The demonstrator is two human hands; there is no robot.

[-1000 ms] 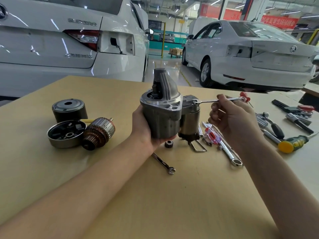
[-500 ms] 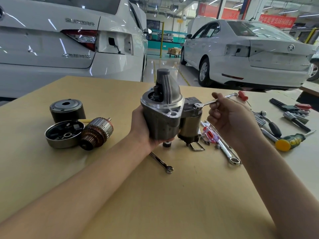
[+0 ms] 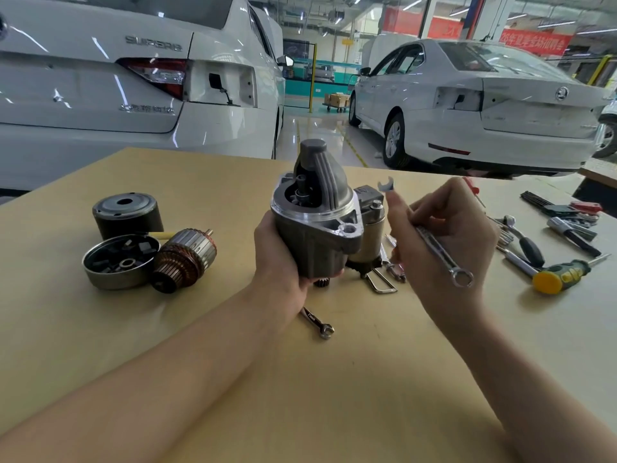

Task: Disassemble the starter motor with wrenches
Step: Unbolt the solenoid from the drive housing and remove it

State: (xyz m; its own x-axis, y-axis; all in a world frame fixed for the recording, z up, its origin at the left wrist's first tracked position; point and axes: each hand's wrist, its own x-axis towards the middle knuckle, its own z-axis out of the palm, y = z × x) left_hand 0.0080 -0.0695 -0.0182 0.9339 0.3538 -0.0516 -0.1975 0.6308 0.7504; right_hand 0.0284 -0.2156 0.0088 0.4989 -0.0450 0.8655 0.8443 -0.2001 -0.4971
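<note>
Now I am gripping the starter motor (image 3: 317,235) upright in my left hand (image 3: 278,259) to steady it, while my right hand (image 3: 444,238) is pinching the wrench (image 3: 434,243) just right of its nut (image 3: 376,204).

Car repair workshop: two white saloon cars (image 3: 484,105) parked on glossy floor (image 3: 320,135), red banners (image 3: 534,41) overhead, wrenches and screwdrivers (image 3: 561,275) scattered across a wooden bench (image 3: 233,379).

Starter housing (image 3: 317,242) – matt cast metal; wrench (image 3: 434,245) – glossy steel; table (image 3: 300,396) – smooth wood.
</note>
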